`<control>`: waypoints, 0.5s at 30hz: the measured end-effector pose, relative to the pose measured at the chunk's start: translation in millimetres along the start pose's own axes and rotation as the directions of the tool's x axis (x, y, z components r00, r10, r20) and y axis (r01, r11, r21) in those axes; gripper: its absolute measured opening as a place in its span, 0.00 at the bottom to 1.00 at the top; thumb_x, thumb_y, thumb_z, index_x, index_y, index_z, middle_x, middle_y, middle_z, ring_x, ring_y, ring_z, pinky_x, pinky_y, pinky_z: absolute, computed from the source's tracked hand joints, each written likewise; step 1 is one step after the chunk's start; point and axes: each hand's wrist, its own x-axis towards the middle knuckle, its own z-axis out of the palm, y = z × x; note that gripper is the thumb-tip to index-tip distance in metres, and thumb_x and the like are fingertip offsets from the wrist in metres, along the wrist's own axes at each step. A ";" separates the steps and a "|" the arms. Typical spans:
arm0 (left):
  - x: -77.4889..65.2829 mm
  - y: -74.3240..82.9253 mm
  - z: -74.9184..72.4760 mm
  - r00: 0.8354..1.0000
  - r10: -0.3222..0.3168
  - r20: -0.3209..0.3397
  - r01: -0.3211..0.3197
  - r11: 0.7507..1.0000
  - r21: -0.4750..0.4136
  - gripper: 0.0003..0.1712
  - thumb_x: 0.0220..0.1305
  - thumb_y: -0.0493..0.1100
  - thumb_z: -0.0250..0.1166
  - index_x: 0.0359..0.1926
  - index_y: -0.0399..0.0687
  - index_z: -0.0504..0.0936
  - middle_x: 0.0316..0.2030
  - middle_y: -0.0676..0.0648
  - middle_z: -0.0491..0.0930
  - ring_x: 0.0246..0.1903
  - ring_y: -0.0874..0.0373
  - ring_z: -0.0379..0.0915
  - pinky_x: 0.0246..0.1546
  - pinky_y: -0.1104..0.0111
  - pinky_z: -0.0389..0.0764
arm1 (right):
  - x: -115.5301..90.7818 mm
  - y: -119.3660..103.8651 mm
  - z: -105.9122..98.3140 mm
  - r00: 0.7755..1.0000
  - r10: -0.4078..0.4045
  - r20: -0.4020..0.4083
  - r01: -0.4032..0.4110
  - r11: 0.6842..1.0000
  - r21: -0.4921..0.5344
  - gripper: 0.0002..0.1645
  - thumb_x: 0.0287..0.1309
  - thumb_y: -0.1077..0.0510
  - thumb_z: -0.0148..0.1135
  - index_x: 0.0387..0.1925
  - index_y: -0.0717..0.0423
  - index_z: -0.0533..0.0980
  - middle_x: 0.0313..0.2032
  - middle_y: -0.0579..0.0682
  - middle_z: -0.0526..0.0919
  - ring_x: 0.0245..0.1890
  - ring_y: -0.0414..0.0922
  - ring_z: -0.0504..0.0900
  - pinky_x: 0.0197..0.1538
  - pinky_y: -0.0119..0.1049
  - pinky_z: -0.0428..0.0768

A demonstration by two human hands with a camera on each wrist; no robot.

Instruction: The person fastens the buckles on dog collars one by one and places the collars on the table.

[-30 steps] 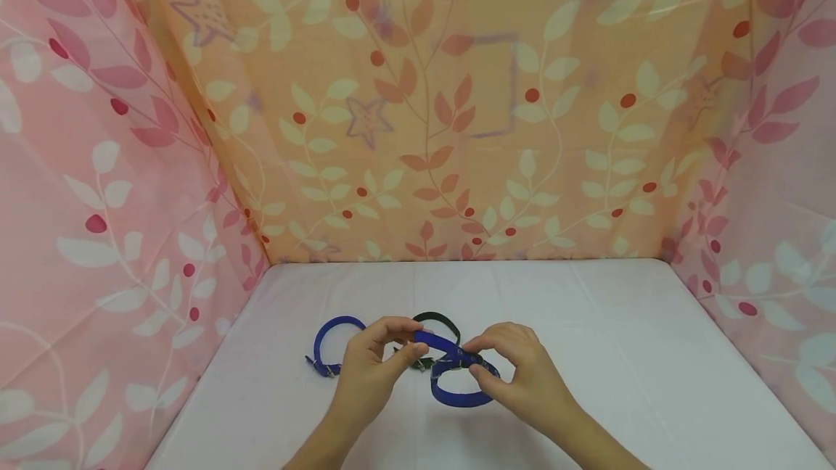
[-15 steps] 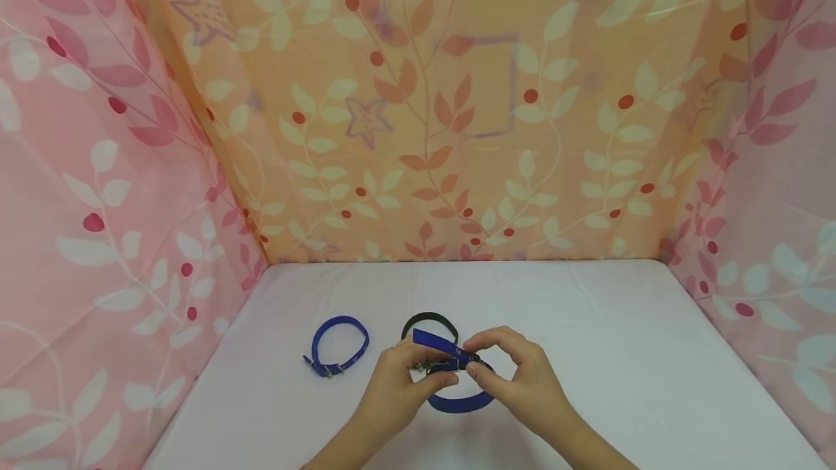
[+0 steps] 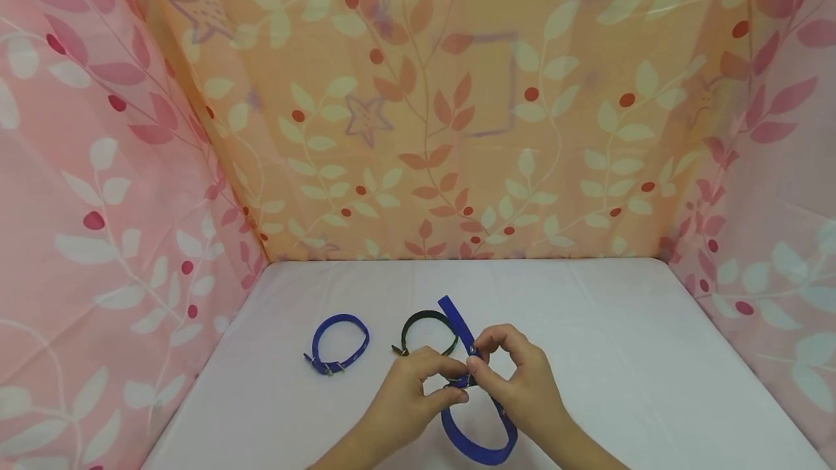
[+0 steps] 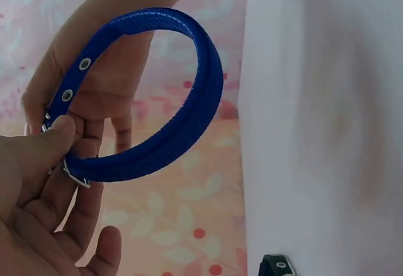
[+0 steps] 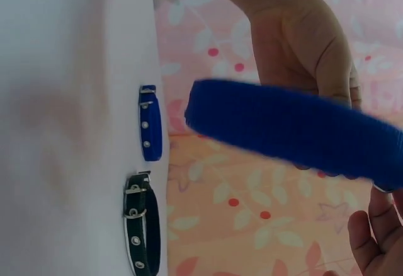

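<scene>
A blue pet collar (image 3: 480, 453) hangs in a loop between both hands, raised over the table. My left hand (image 3: 410, 392) pinches it at the metal buckle (image 4: 77, 174), thumb on one side and fingers on the other. With thumb and forefinger, my right hand (image 3: 522, 377) grips the strap near an eyelet, and the strap's free end (image 3: 456, 316) sticks up and away beyond the fingers. Metal-rimmed eyelets show along the band in the left wrist view. The right wrist view has the wide blue band (image 5: 277, 125) close up, covering part of the left hand.
Another blue collar (image 3: 342, 318) lies buckled in a ring on the white table (image 3: 614, 339), to the left. Beside it is a dark green collar (image 3: 426, 315), partly behind the left hand. Floral curtains (image 3: 366, 187) enclose the table at the back and both sides.
The left hand has moved right, from the strap's end to the buckle. The strap's end has swung from pointing left to pointing up and away, and the loop hangs lower.
</scene>
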 end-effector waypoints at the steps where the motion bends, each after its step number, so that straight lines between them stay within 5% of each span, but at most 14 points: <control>1: -0.2 0.2 0.3 1.000 -0.010 0.007 0.010 1.000 -0.013 0.15 0.59 0.46 0.75 0.48 0.57 0.89 0.41 0.61 0.87 0.43 0.67 0.80 0.49 0.67 0.82 | 0.3 -0.5 -0.5 1.000 -0.009 -0.014 0.009 1.000 -0.020 0.21 0.56 0.65 0.74 0.45 0.41 0.77 0.37 0.35 0.81 0.41 0.37 0.80 0.51 0.33 0.77; 8: 0.4 0.3 0.5 0.994 -0.108 -0.034 0.107 0.993 -0.041 0.16 0.58 0.54 0.75 0.47 0.58 0.87 0.39 0.61 0.87 0.41 0.66 0.80 0.47 0.67 0.80 | 3.5 -3.9 -5.0 0.995 -0.085 -0.056 0.080 0.994 -0.075 0.29 0.52 0.68 0.75 0.54 0.41 0.82 0.42 0.36 0.85 0.47 0.39 0.81 0.55 0.33 0.76; 15: 0.1 -0.8 5.9 0.995 -0.031 -0.091 0.028 0.999 -0.030 0.17 0.64 0.53 0.70 0.51 0.55 0.85 0.43 0.60 0.87 0.44 0.64 0.82 0.50 0.65 0.82 | 6.6 -1.3 -6.8 0.978 -0.197 -0.065 0.193 0.979 -0.059 0.32 0.49 0.74 0.71 0.52 0.42 0.83 0.40 0.38 0.85 0.45 0.39 0.79 0.53 0.31 0.74</control>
